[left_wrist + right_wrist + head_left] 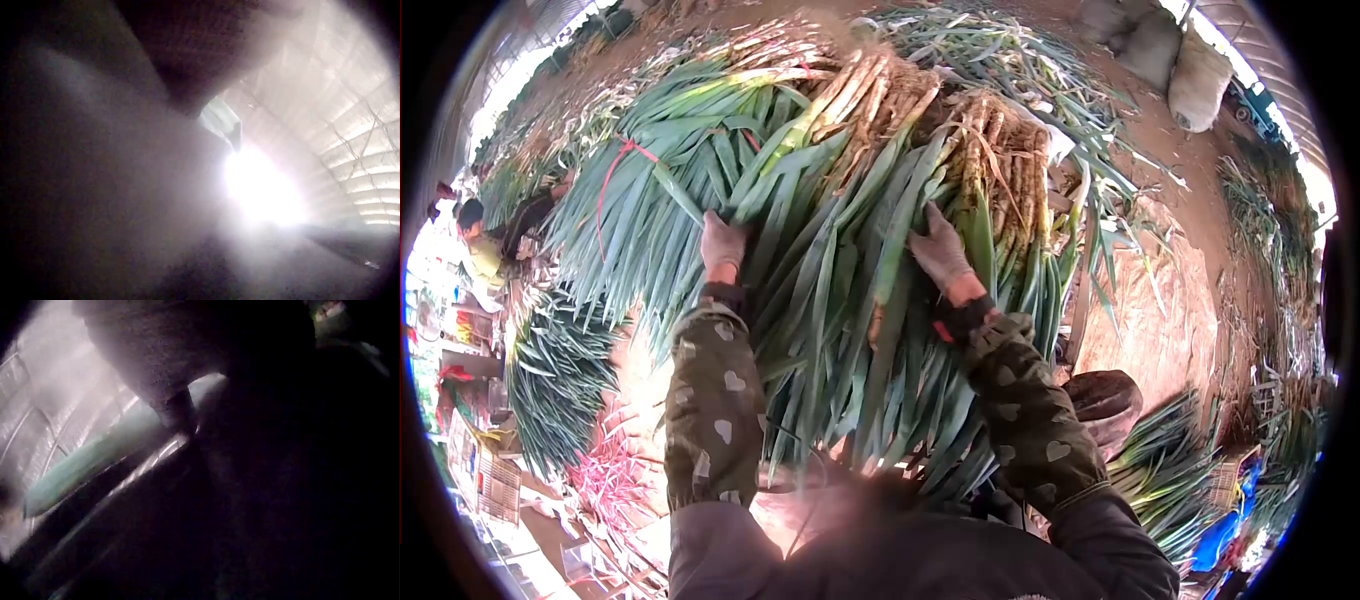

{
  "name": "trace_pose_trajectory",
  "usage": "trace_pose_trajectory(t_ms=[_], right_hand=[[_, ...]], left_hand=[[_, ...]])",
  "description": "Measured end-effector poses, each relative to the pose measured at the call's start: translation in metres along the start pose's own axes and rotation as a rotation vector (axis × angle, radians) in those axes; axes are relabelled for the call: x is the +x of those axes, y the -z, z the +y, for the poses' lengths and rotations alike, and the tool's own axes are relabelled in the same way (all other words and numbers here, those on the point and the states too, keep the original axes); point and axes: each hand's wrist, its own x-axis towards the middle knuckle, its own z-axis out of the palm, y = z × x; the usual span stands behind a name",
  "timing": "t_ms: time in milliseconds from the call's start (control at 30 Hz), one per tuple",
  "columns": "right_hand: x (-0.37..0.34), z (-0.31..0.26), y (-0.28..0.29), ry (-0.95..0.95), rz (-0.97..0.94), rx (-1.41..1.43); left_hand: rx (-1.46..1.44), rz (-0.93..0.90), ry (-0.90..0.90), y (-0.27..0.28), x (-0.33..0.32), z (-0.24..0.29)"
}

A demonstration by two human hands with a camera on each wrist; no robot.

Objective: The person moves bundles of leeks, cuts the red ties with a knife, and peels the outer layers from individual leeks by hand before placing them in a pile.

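Long leeks with green leaves (820,290) lie in a thick pile, their pale stalks and brown roots (1010,160) pointing away from the person. At the pile's left part, the gloved left hand (723,245) grips leaves, its fingers partly hidden among them. Further right, below the roots, the gloved right hand (943,250) holds leaves, thumb on top and other fingers out of sight. The left wrist view is dark and blurred, with a bit of leaf (220,119) beside the glove. In the right wrist view, a gloved finger crosses a green leaf (94,453).
Red ties (615,165) mark leeks at the left. More leeks lie at the lower left (560,380) and lower right (1165,470). Pink strands (615,470) and a crate (495,480) are at the left. Sacks (1198,80) stand at the upper right; another person (480,245) is far left.
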Motion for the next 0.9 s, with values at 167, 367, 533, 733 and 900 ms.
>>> trace_pose_trajectory(t_ms=[167,367,533,733,900], right_hand=[[-0.084,-0.039,0.092,-0.091,0.225,0.302],[-0.157,0.041,0.167,-0.404,0.408,-0.417],[-0.189,0.039,0.130,-0.256,0.293,-0.559],[-0.201,0.042,0.057,-0.125,0.150,-0.506],[-0.156,0.007,-0.028,-0.223,-0.171,0.172]], left_hand=[[0.154,-0.109,-0.116,0.003,-0.039,0.023],[0.051,-0.117,-0.548,0.036,-0.096,0.069],[0.095,-0.371,-1.122,0.027,-0.244,0.154],[0.272,-0.284,-1.346,-0.074,-0.287,0.150],[0.473,-0.341,-1.243,-0.017,-0.198,0.121]])
